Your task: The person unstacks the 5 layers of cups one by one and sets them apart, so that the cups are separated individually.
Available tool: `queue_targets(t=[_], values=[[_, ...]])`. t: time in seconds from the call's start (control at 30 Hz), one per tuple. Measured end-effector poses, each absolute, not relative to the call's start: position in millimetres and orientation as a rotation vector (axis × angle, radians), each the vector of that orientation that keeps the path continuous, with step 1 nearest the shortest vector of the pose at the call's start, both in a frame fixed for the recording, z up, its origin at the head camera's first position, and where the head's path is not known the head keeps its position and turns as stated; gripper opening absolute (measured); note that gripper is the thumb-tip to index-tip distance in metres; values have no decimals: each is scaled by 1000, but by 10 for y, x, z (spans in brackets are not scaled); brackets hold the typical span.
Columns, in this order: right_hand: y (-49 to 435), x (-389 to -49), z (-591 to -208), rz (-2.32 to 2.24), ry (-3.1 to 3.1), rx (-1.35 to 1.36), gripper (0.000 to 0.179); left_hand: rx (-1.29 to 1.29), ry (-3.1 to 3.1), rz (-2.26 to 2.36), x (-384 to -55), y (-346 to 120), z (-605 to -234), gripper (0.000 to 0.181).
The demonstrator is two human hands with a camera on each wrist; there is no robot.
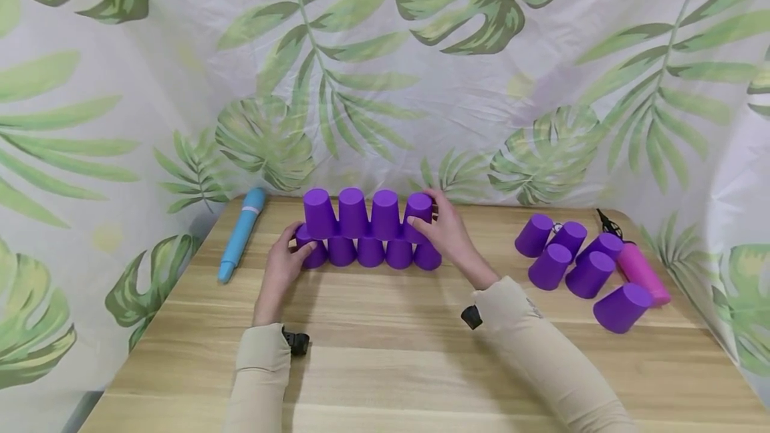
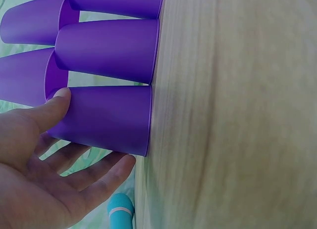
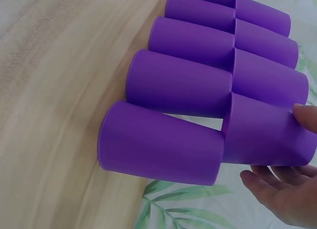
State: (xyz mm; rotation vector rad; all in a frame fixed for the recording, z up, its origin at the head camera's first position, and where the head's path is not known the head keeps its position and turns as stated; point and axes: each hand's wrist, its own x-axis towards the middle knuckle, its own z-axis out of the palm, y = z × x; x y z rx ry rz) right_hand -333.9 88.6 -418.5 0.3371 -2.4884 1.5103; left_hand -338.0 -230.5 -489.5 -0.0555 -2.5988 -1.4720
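Note:
Several upside-down purple cups stand in a bottom row on the table, with a second row of cups resting across their tops. My left hand (image 1: 284, 262) is at the left end of the bottom row, its thumb against the end cup (image 2: 106, 117) and its fingers around the far side. At the right end of the upper row, my right hand (image 1: 444, 227) holds the last cup (image 3: 270, 132) between thumb and fingers. That cup's rim sits over the two rightmost bottom cups, including the end one (image 3: 161, 145). Part of its far side is hidden by my fingers.
On the right of the wooden table (image 1: 373, 366) stand several more purple cups (image 1: 550, 266), one tilted cup (image 1: 622, 307) nearer me. Beside them lies a pink cylinder (image 1: 645, 274) with a black cord. A blue tube-shaped object (image 1: 240, 236) lies at left. Leaf-patterned cloth (image 1: 361, 85) hangs behind.

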Motion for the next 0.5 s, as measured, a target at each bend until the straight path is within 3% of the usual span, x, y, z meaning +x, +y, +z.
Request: queue_targets(t=[0.27,0.5], values=[[932,-3256,-4198,1530,-2442,295,60,-49,-2582,-1480,-3373,-2286,-4900,57],[1122,-2886,-4063,1596,-2332,270,59,-67,-2580,-1478,-3387,-2276,-4902,55]])
